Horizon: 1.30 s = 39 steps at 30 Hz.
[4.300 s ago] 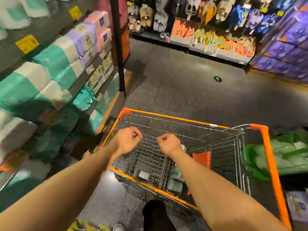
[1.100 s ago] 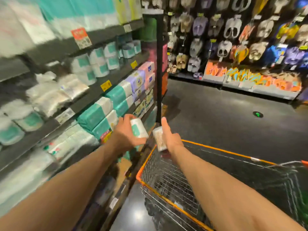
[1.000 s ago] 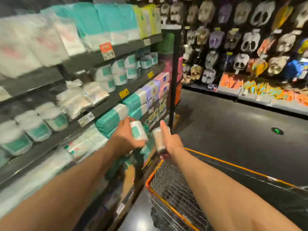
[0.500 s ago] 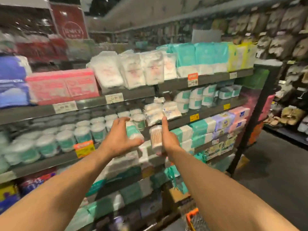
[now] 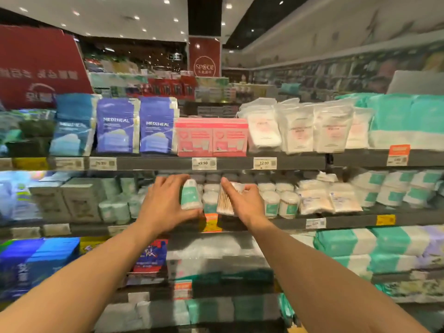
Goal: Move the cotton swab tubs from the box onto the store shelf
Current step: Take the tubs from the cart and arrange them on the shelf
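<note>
Left hand: our left hand (image 5: 165,204) wraps a teal-label tub (image 5: 190,194), with the fingers over its top and far side and the thumb low near its base.
Right hand: our right hand (image 5: 243,201) grips a clear tub (image 5: 225,200) with wooden sticks showing through it. The thumb runs up its left side and the fingers curl round the right.
Where the tubs are: both are held upright, side by side, at the front of the middle shelf (image 5: 348,221), just ahead of the stocked tubs (image 5: 272,200). We cannot tell whether either base touches the shelf.
Box: not in view.
Step, as we judge it: we are setting both tubs into the front row, and neither is released.
Risk, row behind: the stocked tubs stand packed close by our fingertips. Pushing in too far could topple one or shove the row back.
Risk, front lip: a tub set too far forward would have its base overhanging the edge above the orange price tag (image 5: 211,222), and it could tip off on release.
Risk, overhead: the upper shelf (image 5: 240,163) sits low over this row. Lifting our knuckles on the way out could catch it and jog a tub.
Risk, both at once: with both hands loaded, neither is free to steady a wobble.
Risk, gap: we cannot make out a clear slot for either tub. Forcing one in may tilt its neighbours.
</note>
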### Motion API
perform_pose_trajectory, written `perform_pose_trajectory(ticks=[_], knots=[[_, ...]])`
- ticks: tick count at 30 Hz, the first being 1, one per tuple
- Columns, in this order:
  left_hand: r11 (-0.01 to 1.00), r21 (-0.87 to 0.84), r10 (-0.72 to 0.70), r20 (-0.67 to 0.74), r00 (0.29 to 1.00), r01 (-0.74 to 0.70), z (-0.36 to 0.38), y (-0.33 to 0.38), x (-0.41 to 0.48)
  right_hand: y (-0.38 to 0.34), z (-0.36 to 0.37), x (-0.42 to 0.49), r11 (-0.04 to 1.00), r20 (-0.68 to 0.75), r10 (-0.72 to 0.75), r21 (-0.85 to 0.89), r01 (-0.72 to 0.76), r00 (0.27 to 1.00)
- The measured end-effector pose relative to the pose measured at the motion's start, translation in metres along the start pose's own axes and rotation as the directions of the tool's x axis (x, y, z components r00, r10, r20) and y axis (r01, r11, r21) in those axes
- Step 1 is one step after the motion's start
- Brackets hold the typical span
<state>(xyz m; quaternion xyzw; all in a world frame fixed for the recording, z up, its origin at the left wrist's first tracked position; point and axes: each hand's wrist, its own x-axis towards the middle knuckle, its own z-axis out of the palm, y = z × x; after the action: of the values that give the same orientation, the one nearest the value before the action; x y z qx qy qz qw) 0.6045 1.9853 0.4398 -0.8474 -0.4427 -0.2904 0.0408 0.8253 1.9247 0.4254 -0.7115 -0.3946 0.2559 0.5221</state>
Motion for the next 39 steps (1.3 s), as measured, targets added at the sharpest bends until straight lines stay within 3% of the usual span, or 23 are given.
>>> perform_pose_trajectory(ticks=[4, 12, 23, 31, 35, 39], knots=[[0.998, 0.045, -0.034, -0.004, 0.999, 0.035, -0.006, -0.049, 0.003, -0.017, 0.051, 0.009, 0.996, 0.025, -0.062, -0.055, 0.063, 0.998], [0.997, -0.082, -0.008, -0.004, 1.000, 0.008, 0.009, -0.116, 0.008, -0.035, 0.124, 0.020, 0.973, 0.070, -0.183, -0.129, 0.191, 0.981], [0.995, -0.077, -0.068, -0.049, 0.996, 0.064, 0.042, -0.149, 0.008, -0.031, 0.146, 0.031, 0.990, 0.160, -0.114, -0.064, 0.125, 0.981], [0.998, -0.023, 0.055, -0.047, 0.997, -0.057, 0.043, -0.165, 0.008, -0.036, 0.170, 0.048, 1.000, 0.184, 0.004, 0.029, -0.010, 0.983], [0.995, -0.003, 0.095, -0.042, 0.995, -0.095, 0.045, -0.173, 0.001, -0.046, 0.178, 0.049, 0.998, 0.142, 0.066, -0.026, -0.063, 0.988], [0.994, -0.086, 0.064, -0.081, 0.995, -0.071, 0.047, -0.176, 0.002, -0.048, 0.183, 0.051, 0.999, 0.094, 0.032, -0.043, -0.028, 0.995]])
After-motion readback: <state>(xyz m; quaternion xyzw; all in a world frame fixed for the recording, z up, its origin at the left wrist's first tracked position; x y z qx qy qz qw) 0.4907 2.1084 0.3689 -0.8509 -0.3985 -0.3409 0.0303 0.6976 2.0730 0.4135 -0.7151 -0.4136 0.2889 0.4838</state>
